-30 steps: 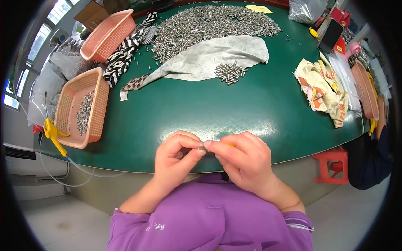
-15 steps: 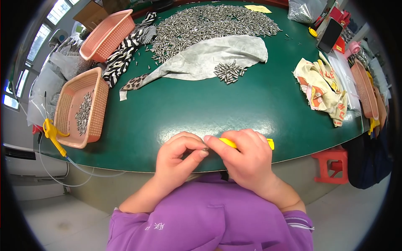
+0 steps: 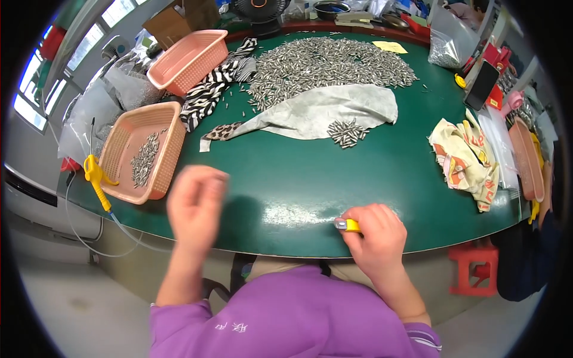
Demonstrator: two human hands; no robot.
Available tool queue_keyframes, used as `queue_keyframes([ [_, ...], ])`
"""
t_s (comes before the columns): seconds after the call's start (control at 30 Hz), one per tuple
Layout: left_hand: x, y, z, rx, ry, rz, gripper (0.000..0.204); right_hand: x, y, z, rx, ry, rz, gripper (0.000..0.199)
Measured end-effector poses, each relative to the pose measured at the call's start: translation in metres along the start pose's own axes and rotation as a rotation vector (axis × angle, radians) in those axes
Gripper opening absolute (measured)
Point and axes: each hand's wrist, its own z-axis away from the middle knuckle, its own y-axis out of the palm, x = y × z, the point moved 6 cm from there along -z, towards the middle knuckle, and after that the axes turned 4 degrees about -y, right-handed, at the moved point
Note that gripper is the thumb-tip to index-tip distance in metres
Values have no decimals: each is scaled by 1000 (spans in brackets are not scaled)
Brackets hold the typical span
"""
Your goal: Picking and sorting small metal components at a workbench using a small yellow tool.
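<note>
A yellow utility knife (image 3: 351,225) with a grey metal tip is held in my right hand (image 3: 377,235), over the table's near edge. My left hand (image 3: 198,203) is raised beside the pink basket at the left, smeared by motion, and whether its fingers hold anything does not show. In that basket (image 3: 173,143) lies a small heap of short metal pins (image 3: 145,160). Farther off, a smaller pile of pins (image 3: 347,133) rests at the edge of a grey cloth (image 3: 310,110). Behind the cloth spreads a large heap of the same pins (image 3: 334,62).
A yellow air blow gun (image 3: 94,176) with a hose hangs by the left basket. Beyond it are a second pink basket (image 3: 188,59) and a zebra-striped cloth (image 3: 209,98). On the right lie a printed cloth (image 3: 462,155) and a phone (image 3: 481,85). A red stool (image 3: 474,271) stands below.
My hands were together near the table edge. Now my left hand has moved left toward the basket, and my right has shifted slightly right with the knife. The view has tilted up.
</note>
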Motion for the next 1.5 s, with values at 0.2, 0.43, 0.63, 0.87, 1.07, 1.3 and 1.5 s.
queue_keyframes([
  [0.2, 28, -138, -52, -338, 12, -1041, 21, 5, 1, -3, 69, -51, -39, 22],
  [0.43, 19, -14, -73, 82, 146, -555, 21, -5, 5, 2, 107, -48, -4, 28],
  [0.63, 12, 125, -81, 524, 338, -576, 19, -1, 4, 1, 122, -43, 18, 29],
  [0.87, 25, 162, -95, 568, 413, -616, 12, -2, 3, 0, 122, -23, 6, 28],
  [1.07, 21, 172, -107, 691, 380, -638, 9, -2, 4, 1, 154, -49, 12, 26],
  [1.3, 17, 155, -100, 657, 435, -689, 10, -2, 3, 1, 122, -49, -21, 28],
  [1.5, 15, 90, -61, 470, -257, -20, 9, 0, 3, 3, 142, -33, -30, 29],
])
